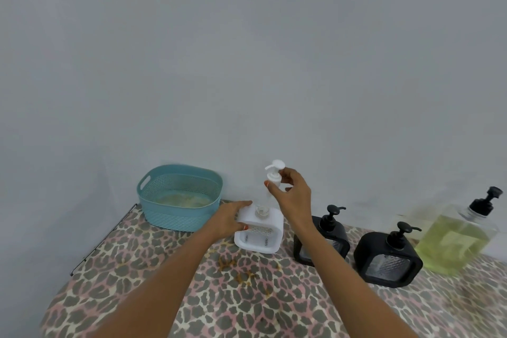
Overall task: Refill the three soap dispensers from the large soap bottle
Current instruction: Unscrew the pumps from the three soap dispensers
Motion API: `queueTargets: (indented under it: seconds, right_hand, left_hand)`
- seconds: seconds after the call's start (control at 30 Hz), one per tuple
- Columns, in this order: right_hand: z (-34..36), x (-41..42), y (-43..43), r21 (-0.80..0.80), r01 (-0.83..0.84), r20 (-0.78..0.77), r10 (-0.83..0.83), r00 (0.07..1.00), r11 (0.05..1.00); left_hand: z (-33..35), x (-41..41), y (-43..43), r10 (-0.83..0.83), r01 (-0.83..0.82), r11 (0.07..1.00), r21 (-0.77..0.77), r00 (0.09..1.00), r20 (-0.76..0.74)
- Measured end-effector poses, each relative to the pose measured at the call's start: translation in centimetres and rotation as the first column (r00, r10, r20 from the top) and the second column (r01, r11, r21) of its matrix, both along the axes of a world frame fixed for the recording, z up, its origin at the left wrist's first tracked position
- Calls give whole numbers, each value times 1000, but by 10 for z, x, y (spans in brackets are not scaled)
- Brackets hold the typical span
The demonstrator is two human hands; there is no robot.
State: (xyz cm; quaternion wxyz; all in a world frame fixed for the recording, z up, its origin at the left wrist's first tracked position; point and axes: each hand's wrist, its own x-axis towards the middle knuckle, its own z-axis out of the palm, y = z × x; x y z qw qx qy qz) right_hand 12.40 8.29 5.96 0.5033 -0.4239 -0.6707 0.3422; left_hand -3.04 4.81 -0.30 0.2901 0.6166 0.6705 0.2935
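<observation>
Soap dispensers stand in a row on a leopard-print cloth (274, 307) against a plain grey wall (247, 49): a white dispenser (260, 239) nearest the middle, then a black dispenser (323, 241) just to its right, then a second black one (388, 258) farther right. The white one's neck (260, 211) is open, with its pump (274, 173) lifted clear above it. The right hand (292, 195) holds that pump by the collar, thumb and fingertips pinching it while the other fingers curl loosely beside; a thin tube hangs from the pump down toward the open neck, though blur hides where it ends. The left hand (229, 218) rests on the white dispenser's left shoulder, fingers pressed together along its top edge and thumb low on its front, steadying it. Both black dispensers have their pumps on. The large soap bottle (458, 239) stands at the far right, touching or nearly touching the second black dispenser, clear-walled, black pump on, holding yellow-green liquid well up its body. A pale label shows through the liquid, but no writing on it can be read, and no brand shows on any dispenser. A teal basket (153, 200) sits at the left rear of the cloth, near the left hand. Small orange-brown crumbs (238, 269) lie on the cloth in front of the white dispenser.
</observation>
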Motion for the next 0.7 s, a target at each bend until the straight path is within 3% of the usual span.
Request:
queueTargets:
  seconds: [0.27,0.5,0.7]
  right_hand:
    - [44,16,-25,-2,71,-45,-71,996,997]
    - [-6,23,-67,-256,77,206,-24,978,964]
    - [-72,14,-85,-492,95,333,87,939,865]
  left_hand:
    - [19,5,-14,39,-38,999,23,999,-36]
    - [13,4,-32,82,-80,994,79,996,-18]
    - [7,4,-38,92,-91,993,70,996,-5]
